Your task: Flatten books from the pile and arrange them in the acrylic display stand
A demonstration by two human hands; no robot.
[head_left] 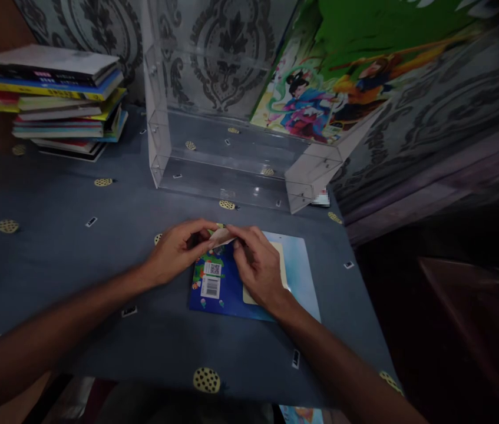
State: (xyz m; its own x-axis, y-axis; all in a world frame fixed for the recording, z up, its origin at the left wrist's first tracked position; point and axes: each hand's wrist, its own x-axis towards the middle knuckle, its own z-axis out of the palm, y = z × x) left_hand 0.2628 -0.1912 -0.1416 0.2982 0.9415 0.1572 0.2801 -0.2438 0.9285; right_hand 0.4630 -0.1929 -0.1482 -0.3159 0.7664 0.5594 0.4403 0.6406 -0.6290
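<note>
A blue book (227, 288) lies flat on the table, showing a barcode and a QR code at its left and a pale panel partly covered by my right hand. Over the book's far edge, my left hand (181, 250) pinches a small whitish piece (221, 237) between thumb and fingers. My right hand (258, 262) has its fingertips closed on the right end of the same piece, with its palm above the book. What the piece is made of cannot be made out.
Beyond the hands stands a clear acrylic rack (296, 182) holding a green illustrated book (311, 106). A stack of books (68, 106) is at the far left. The patterned cloth (116, 235) ends at the table's right edge.
</note>
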